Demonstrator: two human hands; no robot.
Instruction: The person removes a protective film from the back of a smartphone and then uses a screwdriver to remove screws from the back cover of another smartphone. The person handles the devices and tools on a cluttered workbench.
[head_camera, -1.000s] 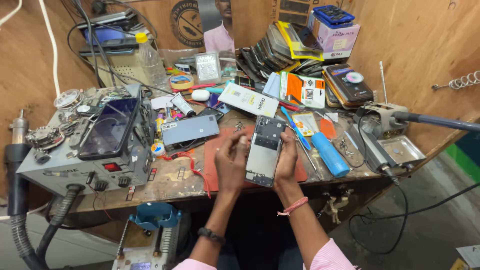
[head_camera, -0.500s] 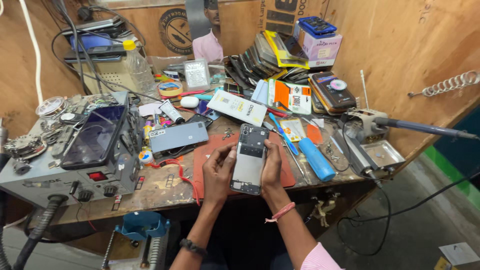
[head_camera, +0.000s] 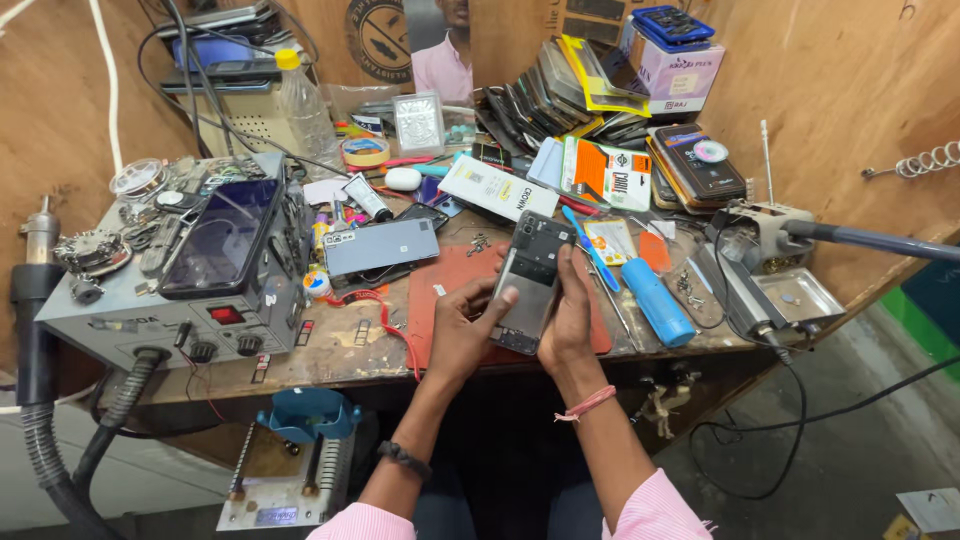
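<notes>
Cluttered bench (head_camera: 350, 345). Left hand (head_camera: 462, 335), right hand (head_camera: 568, 325) both grip opened phone (head_camera: 530, 283) above mat (head_camera: 450, 290); slip risks drop onto loose screws (head_camera: 478, 243).

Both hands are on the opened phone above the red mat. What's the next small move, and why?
Probably lower the opened phone flat onto the red mat. Both the left hand and right hand grip its edges in mid-air, so neither is free for a tool, and its exposed insides face up. The mat right beneath has bare space, though a few small loose parts lie on it.
</notes>
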